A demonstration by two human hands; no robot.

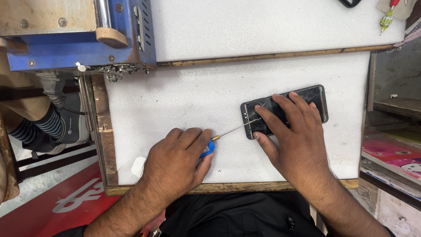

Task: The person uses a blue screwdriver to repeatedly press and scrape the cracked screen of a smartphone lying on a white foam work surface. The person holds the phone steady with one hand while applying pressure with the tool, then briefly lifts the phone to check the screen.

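Gripping a blue-handled screwdriver, left hand closed around handle; thin shaft tip meets left end of a black smartphone with cracked glass. Right hand open, fingers spread flat, pressing phone onto white foam pad, right of centre. Wooden bench edge frames pad. Blue metal machine at far left corner.
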